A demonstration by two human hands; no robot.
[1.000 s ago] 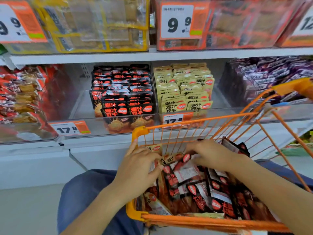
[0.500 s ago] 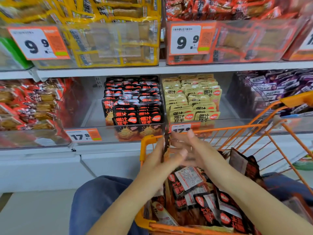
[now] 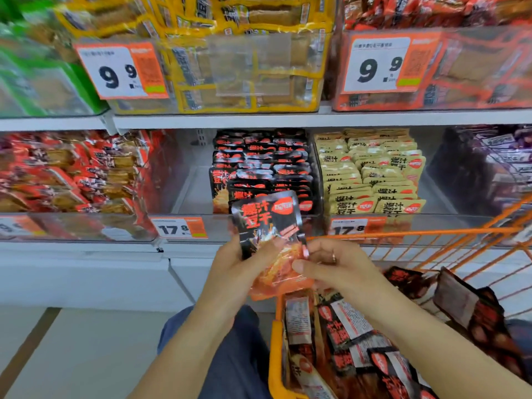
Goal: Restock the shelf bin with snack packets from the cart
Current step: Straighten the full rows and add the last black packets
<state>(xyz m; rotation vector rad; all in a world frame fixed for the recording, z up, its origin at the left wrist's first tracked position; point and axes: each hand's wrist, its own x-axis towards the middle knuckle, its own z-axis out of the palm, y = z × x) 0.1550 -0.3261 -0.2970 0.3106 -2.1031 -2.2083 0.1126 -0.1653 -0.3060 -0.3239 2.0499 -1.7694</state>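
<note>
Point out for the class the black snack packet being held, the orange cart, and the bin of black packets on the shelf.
black snack packet (image 3: 266, 223): head view, on its printed front.
orange cart (image 3: 274, 341): head view, on its near left corner post.
bin of black packets (image 3: 190, 191): head view, on its clear left wall.

The light is bright and even, with no dark shadows. The clear bin fronts (image 3: 259, 67) shine with white glare. The green packets (image 3: 34, 67) at the top left are smeared and blurry. The shelf edge (image 3: 288, 120) bends near the picture's sides.
</note>
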